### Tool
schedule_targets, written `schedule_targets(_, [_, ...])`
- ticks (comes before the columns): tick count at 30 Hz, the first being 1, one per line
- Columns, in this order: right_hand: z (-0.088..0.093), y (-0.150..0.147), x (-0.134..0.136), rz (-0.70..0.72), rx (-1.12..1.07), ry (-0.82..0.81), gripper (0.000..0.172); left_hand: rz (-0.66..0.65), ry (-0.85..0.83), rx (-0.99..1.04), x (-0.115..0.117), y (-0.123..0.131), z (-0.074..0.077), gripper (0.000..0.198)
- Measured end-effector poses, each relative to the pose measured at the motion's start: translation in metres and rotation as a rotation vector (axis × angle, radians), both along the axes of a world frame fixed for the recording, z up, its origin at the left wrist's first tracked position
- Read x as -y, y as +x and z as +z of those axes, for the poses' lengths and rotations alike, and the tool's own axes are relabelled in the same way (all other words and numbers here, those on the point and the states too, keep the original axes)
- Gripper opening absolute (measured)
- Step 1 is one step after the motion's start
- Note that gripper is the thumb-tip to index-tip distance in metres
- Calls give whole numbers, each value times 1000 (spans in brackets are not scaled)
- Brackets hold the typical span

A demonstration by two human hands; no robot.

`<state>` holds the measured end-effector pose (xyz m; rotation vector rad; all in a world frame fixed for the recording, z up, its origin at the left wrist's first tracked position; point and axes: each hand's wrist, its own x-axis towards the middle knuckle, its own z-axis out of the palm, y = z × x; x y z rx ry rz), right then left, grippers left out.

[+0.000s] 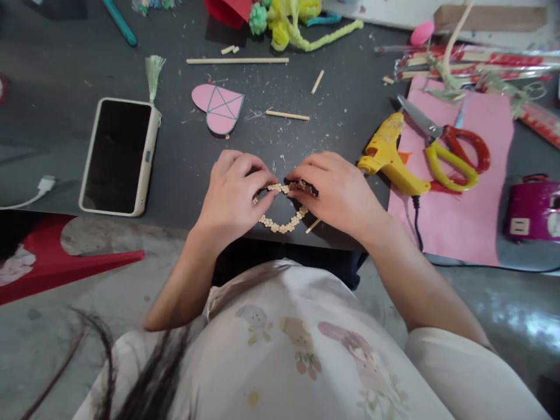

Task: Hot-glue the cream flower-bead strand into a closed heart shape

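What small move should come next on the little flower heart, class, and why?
Probably a gentle squeeze at the top dip: the left hand and right hand both pinch the flower heart there, where its two curves meet, while its lower point lies free on the table. The glue gun lies untouched beside the right hand.

A cream short-sleeved shirt (280, 350) carries pastel cartoon prints

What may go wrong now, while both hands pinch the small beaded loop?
1. The beaded loop lies close to the front edge of the table; a slip of the left hand or right hand might drop it.
2. The glue gun lies near the right hand; if it is hot, a touch may burn.
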<state>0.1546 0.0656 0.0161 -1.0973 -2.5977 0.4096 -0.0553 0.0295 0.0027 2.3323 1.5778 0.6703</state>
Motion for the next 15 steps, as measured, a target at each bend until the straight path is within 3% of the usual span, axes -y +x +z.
schedule_targets(15, [3, -4, -1, -7, -22, -53, 10, -58, -33, 6, -5, -4, 2, 18])
